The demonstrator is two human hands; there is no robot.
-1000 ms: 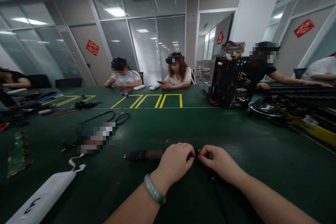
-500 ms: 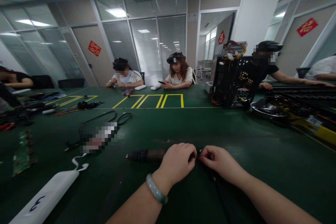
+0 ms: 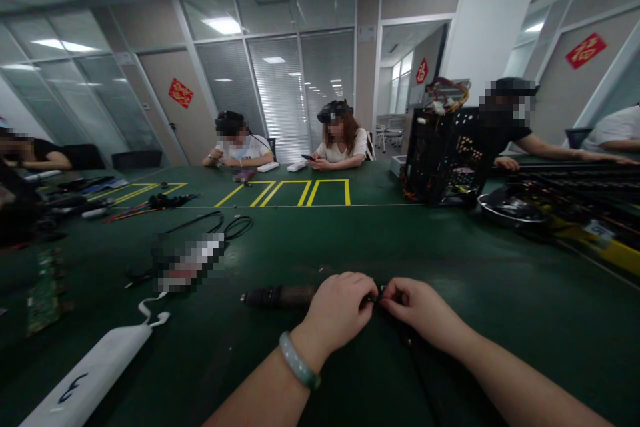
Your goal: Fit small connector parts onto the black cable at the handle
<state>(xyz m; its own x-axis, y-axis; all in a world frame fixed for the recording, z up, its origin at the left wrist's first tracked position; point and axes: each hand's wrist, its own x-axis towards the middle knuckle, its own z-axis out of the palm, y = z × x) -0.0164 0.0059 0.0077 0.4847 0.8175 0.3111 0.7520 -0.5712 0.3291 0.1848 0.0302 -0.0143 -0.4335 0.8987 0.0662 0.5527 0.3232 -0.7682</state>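
My left hand, with a pale green bangle at the wrist, is closed, thumb and fingers pinched together. My right hand is pinched too, its fingertips close to those of the left. Something small and dark is between the fingertips, too small to name. Behind my left hand a dark electric screwdriver lies on its side, tip to the left; the hand hides its rear part. A black cable runs from beneath my right hand toward the near edge.
On the green table, a white power bank marked 3 and a green circuit board lie left. Black cables are beyond. A black computer case and a metal bowl stand right. Several people sit around.
My left fingertips have shifted very slightly at the pinch, and my right hand holds its place. At the far left, a dark blurred shape has moved over the red-handled item.
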